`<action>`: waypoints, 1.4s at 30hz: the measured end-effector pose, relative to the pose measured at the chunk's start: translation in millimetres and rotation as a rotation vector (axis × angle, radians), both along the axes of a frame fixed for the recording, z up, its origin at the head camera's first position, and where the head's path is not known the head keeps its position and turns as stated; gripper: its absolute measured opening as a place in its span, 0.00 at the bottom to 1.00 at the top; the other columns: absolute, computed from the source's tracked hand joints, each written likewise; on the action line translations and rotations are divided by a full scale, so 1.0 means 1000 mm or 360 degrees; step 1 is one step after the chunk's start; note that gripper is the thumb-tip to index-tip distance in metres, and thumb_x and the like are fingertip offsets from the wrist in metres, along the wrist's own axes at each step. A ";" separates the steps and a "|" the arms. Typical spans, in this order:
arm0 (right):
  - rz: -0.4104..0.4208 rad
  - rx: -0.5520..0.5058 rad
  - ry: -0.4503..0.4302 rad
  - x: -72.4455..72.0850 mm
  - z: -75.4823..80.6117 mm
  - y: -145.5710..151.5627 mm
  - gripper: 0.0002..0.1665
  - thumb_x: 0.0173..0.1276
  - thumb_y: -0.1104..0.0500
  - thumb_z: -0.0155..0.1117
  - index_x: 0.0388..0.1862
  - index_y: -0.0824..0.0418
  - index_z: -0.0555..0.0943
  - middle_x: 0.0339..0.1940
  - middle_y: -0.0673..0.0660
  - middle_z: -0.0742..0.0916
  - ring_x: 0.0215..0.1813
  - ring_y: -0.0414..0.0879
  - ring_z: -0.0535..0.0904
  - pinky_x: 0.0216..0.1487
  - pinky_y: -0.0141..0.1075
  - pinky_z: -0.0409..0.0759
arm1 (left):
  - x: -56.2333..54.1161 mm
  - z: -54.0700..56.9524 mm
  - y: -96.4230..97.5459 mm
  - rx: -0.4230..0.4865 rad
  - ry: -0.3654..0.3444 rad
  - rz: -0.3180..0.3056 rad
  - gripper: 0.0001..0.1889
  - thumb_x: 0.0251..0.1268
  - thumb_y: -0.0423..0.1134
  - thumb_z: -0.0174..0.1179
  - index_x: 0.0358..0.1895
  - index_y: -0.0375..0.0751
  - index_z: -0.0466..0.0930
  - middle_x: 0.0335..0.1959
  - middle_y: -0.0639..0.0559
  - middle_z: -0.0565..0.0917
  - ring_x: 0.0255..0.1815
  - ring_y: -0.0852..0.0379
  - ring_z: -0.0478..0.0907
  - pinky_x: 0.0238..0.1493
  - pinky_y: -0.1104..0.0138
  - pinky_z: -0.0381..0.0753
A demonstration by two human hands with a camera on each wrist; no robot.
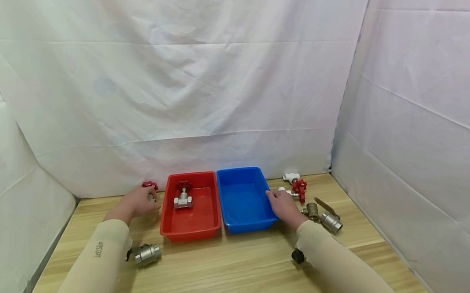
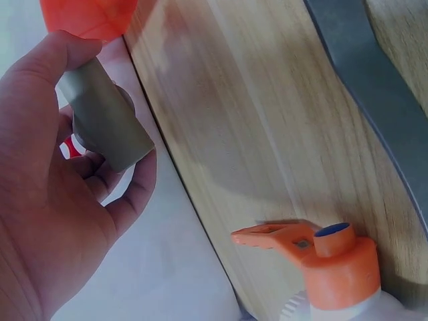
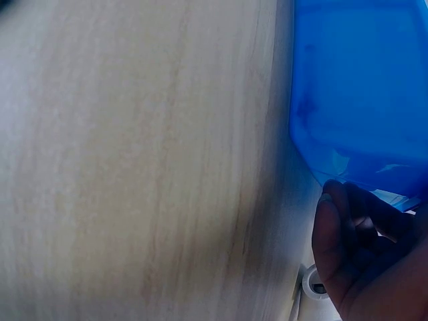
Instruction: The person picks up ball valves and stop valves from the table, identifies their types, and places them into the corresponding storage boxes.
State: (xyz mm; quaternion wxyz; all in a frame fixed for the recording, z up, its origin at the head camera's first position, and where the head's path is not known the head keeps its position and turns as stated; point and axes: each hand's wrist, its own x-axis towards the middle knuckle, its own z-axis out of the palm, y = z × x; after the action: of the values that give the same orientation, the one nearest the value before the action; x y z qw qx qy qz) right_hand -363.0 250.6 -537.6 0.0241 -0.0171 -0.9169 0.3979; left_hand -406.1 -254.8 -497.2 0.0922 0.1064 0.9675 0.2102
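My left hand (image 2: pixel 73 174) grips a grey valve (image 2: pixel 107 117) by its cylindrical body, thumb on one end and fingers on the other. Its red handwheel (image 1: pixel 149 185) shows above the hand in the head view, just left of the red tray (image 1: pixel 192 235). In that tray lies a metal valve (image 1: pixel 183 201) with a red wheel. On the right, my right hand (image 1: pixel 285 205) holds the right rim of the blue tray (image 1: pixel 246 203). Its fingers curl against the tray's edge in the right wrist view.
A metal ball valve (image 1: pixel 147 255) lies left of the trays. An orange-handled valve (image 2: pixel 341 267) shows in the left wrist view. Right of the blue tray are red-wheeled white valves (image 1: pixel 299 188), a brass valve (image 1: pixel 312 211) and a lever valve (image 1: pixel 331 222). White cloth (image 1: pixel 192 88) hangs behind.
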 end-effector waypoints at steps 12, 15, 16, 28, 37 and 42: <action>0.0003 0.0015 0.0014 0.000 -0.002 0.000 0.32 0.92 0.42 0.50 0.66 0.65 0.88 0.60 0.65 0.91 0.57 0.58 0.89 0.62 0.60 0.87 | 0.005 0.010 0.004 0.0019 0.0089 0.0006 0.16 0.69 0.46 0.72 0.51 0.42 0.82 0.45 0.43 0.83 0.48 0.41 0.78 0.46 0.50 0.84; 0.0000 0.0012 0.0015 0.000 -0.001 -0.001 0.32 0.92 0.42 0.50 0.65 0.65 0.89 0.60 0.65 0.91 0.56 0.58 0.89 0.62 0.60 0.87 | 0.007 0.012 0.006 0.0010 0.0119 0.0000 0.16 0.70 0.46 0.72 0.52 0.42 0.82 0.46 0.43 0.83 0.48 0.41 0.79 0.47 0.49 0.85; -0.0002 0.0009 0.0014 0.001 -0.001 -0.001 0.32 0.92 0.42 0.50 0.64 0.65 0.89 0.60 0.65 0.91 0.56 0.58 0.89 0.62 0.60 0.87 | 0.007 0.013 0.006 0.0008 0.0127 -0.0005 0.16 0.70 0.47 0.72 0.53 0.41 0.82 0.46 0.43 0.83 0.49 0.41 0.79 0.47 0.48 0.85; -0.0007 -0.0005 0.0013 0.000 -0.001 0.002 0.31 0.92 0.42 0.52 0.60 0.65 0.90 0.46 0.61 0.92 0.47 0.54 0.87 0.52 0.52 0.87 | 0.009 0.017 0.009 0.0000 0.0219 -0.0020 0.18 0.69 0.49 0.71 0.52 0.41 0.82 0.47 0.41 0.82 0.49 0.40 0.79 0.48 0.47 0.85; -0.0022 -0.0005 0.0025 -0.001 -0.002 0.005 0.30 0.92 0.42 0.52 0.55 0.64 0.92 0.51 0.63 0.93 0.48 0.53 0.88 0.53 0.53 0.88 | 0.010 0.025 0.020 0.0018 0.0238 -0.0011 0.20 0.69 0.50 0.73 0.56 0.43 0.83 0.52 0.40 0.82 0.52 0.39 0.78 0.50 0.45 0.87; -0.0020 0.0000 0.0030 0.001 0.000 0.004 0.30 0.91 0.43 0.53 0.53 0.64 0.92 0.50 0.62 0.93 0.47 0.53 0.88 0.53 0.52 0.89 | 0.012 0.032 0.028 0.0028 0.0229 -0.0004 0.18 0.70 0.49 0.74 0.54 0.45 0.83 0.52 0.40 0.81 0.52 0.39 0.78 0.47 0.49 0.88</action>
State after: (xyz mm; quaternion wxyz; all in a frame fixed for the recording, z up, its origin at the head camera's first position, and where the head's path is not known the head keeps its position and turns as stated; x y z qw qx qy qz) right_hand -362.2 254.7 -537.7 0.0353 -0.0191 -0.9166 0.3978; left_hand -394.1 -226.4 -465.3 0.0219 0.1233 0.9695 0.2105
